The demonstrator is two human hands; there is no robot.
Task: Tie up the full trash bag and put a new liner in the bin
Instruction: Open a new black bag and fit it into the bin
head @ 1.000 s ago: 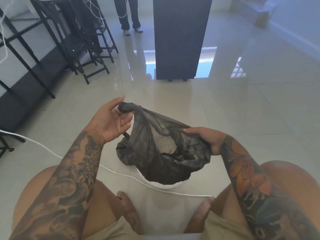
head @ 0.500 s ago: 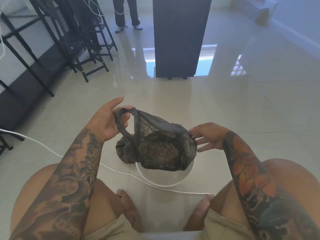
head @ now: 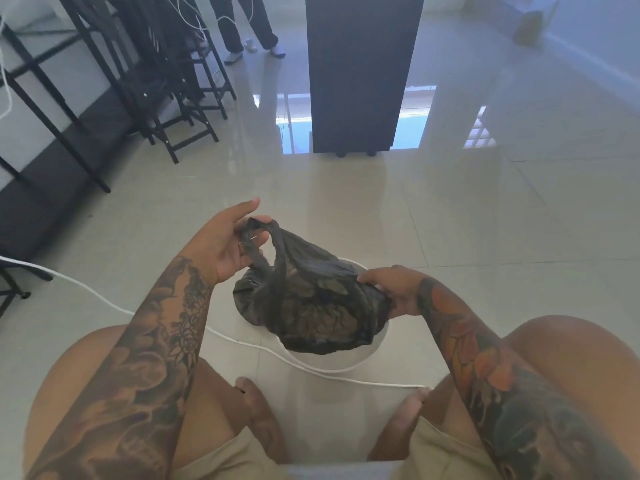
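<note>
The right hand (head: 394, 292) has closed onto the black trash bag (head: 311, 303), pinching its rim; the left hand (head: 225, 244) grips a handle loop. The bag hangs over the white bin (head: 332, 358). A white cable (head: 242, 341) runs just beside the bin; a dark cabinet (head: 356, 74) stands well beyond.

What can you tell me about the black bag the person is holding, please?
The black bag is thin, crinkled, slightly see-through plastic with loop handles. It hangs open over the white bin, its lower part sagging inside the rim. The left hand holds one stretched handle up at the bag's far left; the right hand pinches the edge on the opposite side. One bunched corner droops over the bin's left side. It is not tied.
</note>
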